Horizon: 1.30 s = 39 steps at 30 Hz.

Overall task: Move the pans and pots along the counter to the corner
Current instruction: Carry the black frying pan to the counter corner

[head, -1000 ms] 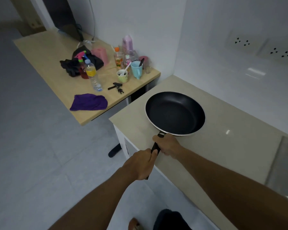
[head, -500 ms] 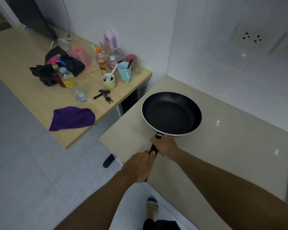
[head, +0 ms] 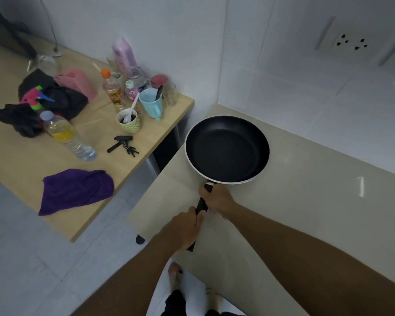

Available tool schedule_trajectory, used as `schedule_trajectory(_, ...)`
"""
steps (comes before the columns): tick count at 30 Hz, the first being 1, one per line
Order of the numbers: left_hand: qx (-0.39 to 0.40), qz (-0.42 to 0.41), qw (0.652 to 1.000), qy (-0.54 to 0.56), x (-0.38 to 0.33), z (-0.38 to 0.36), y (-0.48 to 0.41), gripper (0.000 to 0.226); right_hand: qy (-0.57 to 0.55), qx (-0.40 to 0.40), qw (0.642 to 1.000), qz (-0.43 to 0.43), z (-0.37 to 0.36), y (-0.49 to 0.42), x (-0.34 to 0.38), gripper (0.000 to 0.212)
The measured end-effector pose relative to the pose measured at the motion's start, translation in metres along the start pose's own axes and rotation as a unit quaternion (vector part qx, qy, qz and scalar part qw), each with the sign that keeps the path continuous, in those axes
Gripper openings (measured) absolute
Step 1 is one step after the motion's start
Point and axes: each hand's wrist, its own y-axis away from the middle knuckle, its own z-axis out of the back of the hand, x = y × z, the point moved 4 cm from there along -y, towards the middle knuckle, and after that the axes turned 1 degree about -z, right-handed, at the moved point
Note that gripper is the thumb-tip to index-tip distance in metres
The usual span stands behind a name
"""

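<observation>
A black non-stick frying pan (head: 227, 148) with a pale rim is over the beige counter (head: 306, 190), close to the counter's left end and the tiled wall corner. Its black handle points back toward me. My right hand (head: 217, 198) grips the handle just behind the pan. My left hand (head: 183, 229) is closed around the lower end of the same handle. I cannot tell whether the pan rests on the counter or hovers just above it.
A wooden table (head: 21, 160) stands left of the counter, carrying bottles, a blue mug (head: 152, 103), a green cup (head: 129, 122), keys (head: 123, 144), a purple cloth (head: 75, 190) and dark clothing. Wall sockets (head: 351, 42) sit above the counter. A gap separates table and counter.
The pan has shifted left along the counter toward the corner, both hands keeping their grip on the handle. My view has swung left, and the steel surface at right has left the frame.
</observation>
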Motion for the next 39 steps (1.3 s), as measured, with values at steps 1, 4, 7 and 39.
schedule_trajectory(1, 0.004, 0.006, 1.0, 0.001, 0.003, 0.003, -0.006, 0.047, 0.005, -0.003, 1.0, 0.0, -0.002, -0.006, 0.004, 0.03)
schedule_trajectory(4, 0.013, 0.023, 1.0, 0.002, 0.014, 0.012, -0.023, 0.046, 0.019, -0.015, 1.0, -0.012, -0.008, -0.023, 0.012, 0.032)
schedule_trajectory(7, 0.008, 0.001, 1.0, -0.014, 0.02, 0.023, -0.036, 0.045, 0.012, -0.032, 0.999, -0.027, -0.013, -0.039, 0.02, 0.031)
schedule_trajectory(39, 0.068, -0.077, 0.991, -0.083, 0.037, 0.102, -0.101, 0.039, 0.05, -0.048, 0.993, -0.098, -0.014, -0.091, 0.067, 0.063)
